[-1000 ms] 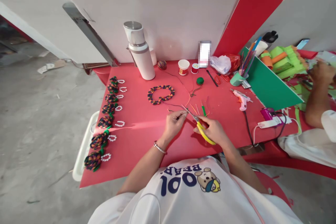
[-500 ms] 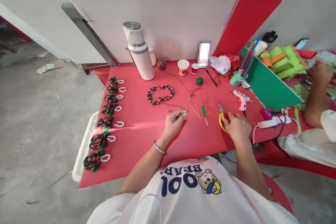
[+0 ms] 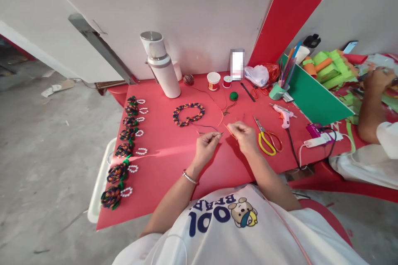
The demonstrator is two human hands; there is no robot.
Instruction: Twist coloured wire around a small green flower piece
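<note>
My left hand [image 3: 207, 144] is closed in a pinch on a short strand of dark green yarn [image 3: 222, 133], whose tip shows past the fingertips. Just to its right, my right hand [image 3: 244, 136] is closed low over the table. Orange yarn [image 3: 228, 128] shows by its fingertips. Its fingers cover the place of the green-handled crochet hook, so what they hold is hidden. Scissors [image 3: 266, 143] with one yellow and one reddish handle lie to the right of that hand. A braided multicoloured yarn ring [image 3: 189, 114] rests beyond my left hand, a dark tail trailing from it.
Several yarn flowers [image 3: 124, 150] with white bead loops line the left edge. A white flask [image 3: 164, 72], paper cup [image 3: 213, 81], green yarn ball [image 3: 234, 96] and pen holder [image 3: 277, 90] stand behind. A pink glue gun [image 3: 283, 115] and power strip [image 3: 323, 139] lie right, near another person's arm [image 3: 371, 99].
My right hand has let go of the scissors and moved left to the orange yarn and crochet hook. My left hand keeps its pinch. The view has shifted slightly.
</note>
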